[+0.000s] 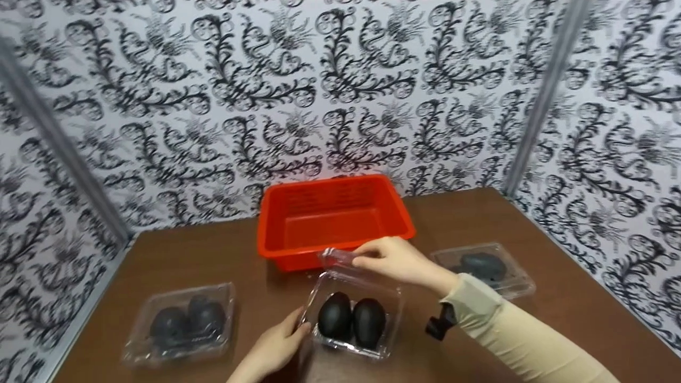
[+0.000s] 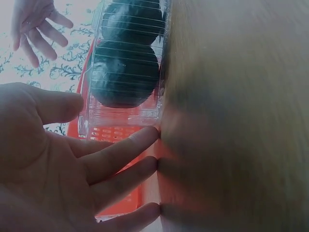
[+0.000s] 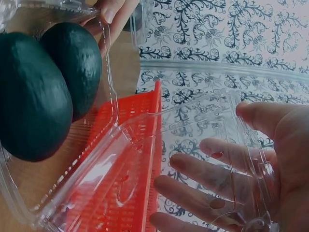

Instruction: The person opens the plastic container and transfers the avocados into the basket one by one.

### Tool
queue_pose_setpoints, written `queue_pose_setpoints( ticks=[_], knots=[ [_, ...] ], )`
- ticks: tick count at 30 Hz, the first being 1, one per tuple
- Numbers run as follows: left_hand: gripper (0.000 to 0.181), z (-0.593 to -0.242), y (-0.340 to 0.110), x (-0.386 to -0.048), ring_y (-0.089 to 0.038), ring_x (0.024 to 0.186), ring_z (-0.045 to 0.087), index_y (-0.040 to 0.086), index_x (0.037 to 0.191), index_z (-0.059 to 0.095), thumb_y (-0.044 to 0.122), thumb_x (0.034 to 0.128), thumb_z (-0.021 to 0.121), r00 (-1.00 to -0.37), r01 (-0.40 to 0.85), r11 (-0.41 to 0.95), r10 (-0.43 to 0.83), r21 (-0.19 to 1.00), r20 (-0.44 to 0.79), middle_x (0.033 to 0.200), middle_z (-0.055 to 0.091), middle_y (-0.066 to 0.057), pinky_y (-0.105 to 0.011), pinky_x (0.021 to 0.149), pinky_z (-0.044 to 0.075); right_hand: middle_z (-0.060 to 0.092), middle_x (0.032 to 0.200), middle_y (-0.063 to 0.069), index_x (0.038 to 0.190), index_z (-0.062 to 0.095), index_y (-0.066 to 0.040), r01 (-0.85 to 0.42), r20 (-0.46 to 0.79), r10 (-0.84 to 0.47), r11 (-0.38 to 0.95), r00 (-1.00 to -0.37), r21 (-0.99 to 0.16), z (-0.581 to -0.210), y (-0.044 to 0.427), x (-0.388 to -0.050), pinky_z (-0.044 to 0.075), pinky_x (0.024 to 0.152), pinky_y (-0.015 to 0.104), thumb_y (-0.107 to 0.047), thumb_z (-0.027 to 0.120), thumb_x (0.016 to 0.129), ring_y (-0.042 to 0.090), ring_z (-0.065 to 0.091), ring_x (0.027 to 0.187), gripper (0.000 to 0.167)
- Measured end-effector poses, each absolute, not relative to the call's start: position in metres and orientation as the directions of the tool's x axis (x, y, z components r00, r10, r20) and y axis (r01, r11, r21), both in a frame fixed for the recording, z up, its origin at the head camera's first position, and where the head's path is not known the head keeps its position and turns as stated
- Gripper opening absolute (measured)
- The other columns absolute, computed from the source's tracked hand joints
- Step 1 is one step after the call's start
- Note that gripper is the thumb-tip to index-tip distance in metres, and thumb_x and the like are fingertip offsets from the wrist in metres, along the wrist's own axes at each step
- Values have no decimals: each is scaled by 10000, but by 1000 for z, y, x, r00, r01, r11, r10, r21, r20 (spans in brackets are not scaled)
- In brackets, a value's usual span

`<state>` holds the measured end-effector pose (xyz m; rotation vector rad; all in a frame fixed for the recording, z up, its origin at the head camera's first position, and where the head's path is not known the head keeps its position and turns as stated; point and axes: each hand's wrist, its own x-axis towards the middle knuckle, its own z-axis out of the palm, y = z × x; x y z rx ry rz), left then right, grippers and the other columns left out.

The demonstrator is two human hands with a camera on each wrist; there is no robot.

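Note:
A clear plastic clamshell box [image 1: 396,324] stands with its lid raised, in front of the red basket. Two dark green avocados [image 1: 335,315] lie side by side in its base. My left hand [image 1: 276,340] holds the base at its left edge, thumb at the rim and fingertips low by the tabletop in the left wrist view. At the far side, my right hand [image 1: 396,260] grips the edge of the transparent lid [image 3: 193,125]. In the right wrist view, its thumb is on one side of the lid and its spread fingers show through the plastic.
The red plastic basket [image 1: 335,250] stands near the patterned wall [image 1: 266,96] on the brown table [image 1: 250,298]. To the left sits another clear box [image 1: 229,308] with dark fruits inside. A third box [image 1: 513,266] with dark fruit lies at the right, beyond my right forearm.

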<state>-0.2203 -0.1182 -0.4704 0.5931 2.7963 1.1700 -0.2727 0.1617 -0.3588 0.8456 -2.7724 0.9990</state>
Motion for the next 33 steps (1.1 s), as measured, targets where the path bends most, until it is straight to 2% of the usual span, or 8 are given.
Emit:
queue_pose_setpoints(
  ticks=[3, 6, 10, 14, 17, 22, 26, 33],
  knots=[
    [454, -469, -119, -221, -430, 1077, 592, 28, 1295, 554, 358, 985, 515, -926, 346, 648, 354, 679, 133, 1175, 638, -205, -579, 892, 463, 713, 1042, -29, 1098, 741, -147, -498, 239, -449, 647, -861, -578, -356, 163, -276, 524, 802, 345, -354, 657, 913, 127, 650, 895, 290],
    [352, -468, -117, -227, -344, 945, 635, 66, 1168, 614, 349, 982, 516, -921, 371, 657, 353, 657, 166, 1012, 675, -106, -527, 809, 496, 718, 1006, -21, 1081, 743, -130, -480, 247, -420, 656, -873, -582, -352, 169, -279, 525, 774, 340, -347, 655, 913, 111, 638, 835, 289],
    [240, -469, -119, -232, -221, 753, 597, 119, 982, 620, 339, 973, 525, -924, 377, 679, 328, 630, 198, 791, 615, 36, -449, 681, 490, 718, 900, -8, 1040, 751, -107, -468, 249, -403, 656, -881, -593, -349, 175, -283, 517, 706, 308, -339, 648, 913, 97, 617, 744, 284],
    [263, -471, -121, -233, -185, 671, 547, 142, 847, 589, 365, 974, 532, -934, 356, 685, 289, 636, 212, 698, 557, 64, -405, 619, 458, 688, 792, 1, 986, 753, -78, -441, 233, -385, 640, -893, -629, -351, 180, -284, 495, 609, 282, -289, 648, 918, 135, 609, 622, 246],
    [322, -475, -121, -232, -177, 643, 516, 153, 765, 559, 394, 977, 526, -940, 341, 687, 266, 642, 214, 665, 511, 59, -389, 598, 436, 682, 772, 12, 963, 748, -63, -404, 209, -364, 624, -908, -669, -355, 182, -282, 513, 599, 288, -262, 647, 923, 193, 640, 616, 227],
    [363, -477, -119, -236, -165, 629, 510, 163, 705, 544, 403, 976, 526, -950, 312, 684, 239, 660, 202, 637, 500, 62, -382, 594, 431, 695, 805, 52, 975, 738, -35, -366, 184, -344, 597, -921, -714, -357, 188, -281, 556, 577, 348, -252, 639, 930, 200, 652, 625, 242],
    [370, -477, -117, -238, -133, 573, 501, 152, 689, 563, 385, 975, 538, -956, 291, 665, 224, 688, 188, 593, 518, 58, -357, 575, 424, 702, 813, 53, 991, 730, -16, -355, 179, -338, 583, -924, -730, -360, 195, -283, 558, 564, 352, -254, 623, 942, 209, 653, 634, 265],
    [384, -476, -117, -244, -131, 467, 558, 95, 730, 617, 375, 980, 539, -976, 197, 571, 194, 797, 102, 562, 585, 3, -306, 462, 463, 716, 895, 150, 1056, 700, 21, -296, 133, -318, 548, -939, -782, -368, 209, -290, 557, 531, 362, -280, 599, 961, 280, 665, 666, 331]
  ],
)
